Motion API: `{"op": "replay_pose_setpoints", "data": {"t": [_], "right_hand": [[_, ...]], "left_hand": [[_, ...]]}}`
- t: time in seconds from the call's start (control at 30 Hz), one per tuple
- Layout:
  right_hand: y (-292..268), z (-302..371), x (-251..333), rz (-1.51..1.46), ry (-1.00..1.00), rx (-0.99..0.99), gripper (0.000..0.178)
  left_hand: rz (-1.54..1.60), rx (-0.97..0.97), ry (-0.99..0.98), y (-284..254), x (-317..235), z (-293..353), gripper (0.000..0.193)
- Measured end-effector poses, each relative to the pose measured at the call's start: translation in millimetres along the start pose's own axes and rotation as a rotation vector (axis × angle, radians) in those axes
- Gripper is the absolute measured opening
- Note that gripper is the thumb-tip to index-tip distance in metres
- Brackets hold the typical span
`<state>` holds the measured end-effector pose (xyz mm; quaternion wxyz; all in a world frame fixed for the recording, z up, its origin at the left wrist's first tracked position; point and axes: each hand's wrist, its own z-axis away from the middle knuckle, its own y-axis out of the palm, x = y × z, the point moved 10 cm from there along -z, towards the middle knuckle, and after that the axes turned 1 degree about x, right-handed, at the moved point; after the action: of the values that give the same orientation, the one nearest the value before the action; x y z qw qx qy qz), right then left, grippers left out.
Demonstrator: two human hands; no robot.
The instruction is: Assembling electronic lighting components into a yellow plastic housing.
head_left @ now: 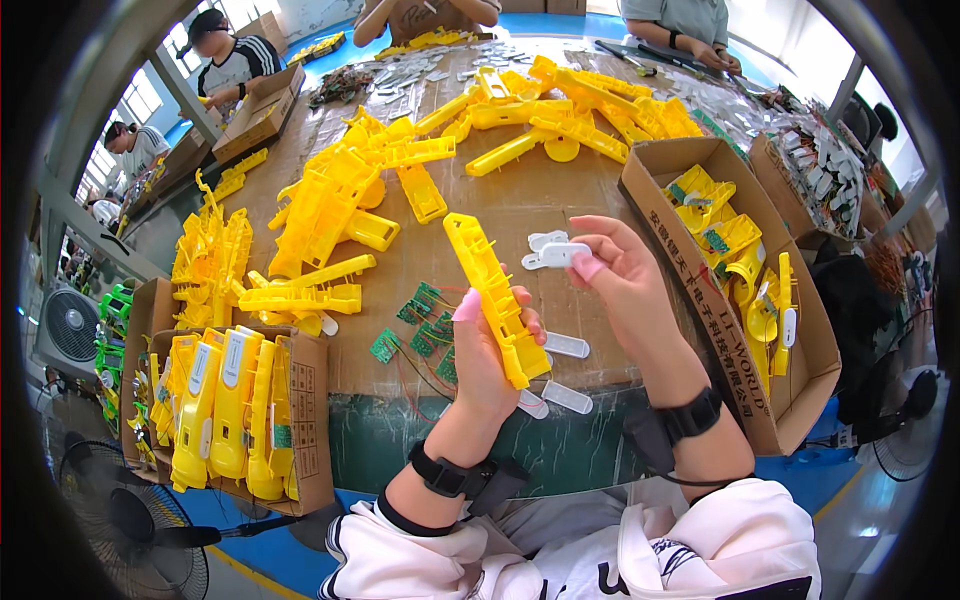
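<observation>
A long yellow plastic housing (492, 295) is tilted in my left hand (485, 360), its ribbed hollow inside facing up and my fingers wrapped round its lower half. To the right of it, my right hand (625, 280) pinches a small white plastic piece (562, 255) between thumb and fingers; more white plastic shows just behind that piece. Below the hands lie flat white strips (567, 396) on the table. Left of my left hand are several green circuit boards (425, 335) with thin red wires.
Yellow housings (335, 205) are heaped across the cardboard-covered table (560, 205). An open carton (320, 400) at the left holds yellow assemblies; a long carton (730, 390) at the right holds more. White parts (825, 175) fill a box beyond it. Other people work along the far side.
</observation>
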<state>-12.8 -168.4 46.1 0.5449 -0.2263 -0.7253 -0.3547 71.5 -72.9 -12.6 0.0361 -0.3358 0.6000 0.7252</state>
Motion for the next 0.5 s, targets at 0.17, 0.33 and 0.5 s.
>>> {"op": "replay_pose_setpoints", "data": {"t": [0.17, 0.33, 0.5], "right_hand": [[-6, 37, -6, -0.156, 0.094, 0.029, 0.041], [-1, 47, -17, -0.295, 0.151, 0.111, 0.042], [2, 49, -7, -0.310, 0.134, 0.089, 0.036]], "left_hand": [[-0.191, 0.129, -0.112, 13, 13, 9, 0.042], [-0.213, 0.134, -0.076, 18, 11, 11, 0.037], [-0.241, 0.088, -0.082, 16, 15, 9, 0.039]]}}
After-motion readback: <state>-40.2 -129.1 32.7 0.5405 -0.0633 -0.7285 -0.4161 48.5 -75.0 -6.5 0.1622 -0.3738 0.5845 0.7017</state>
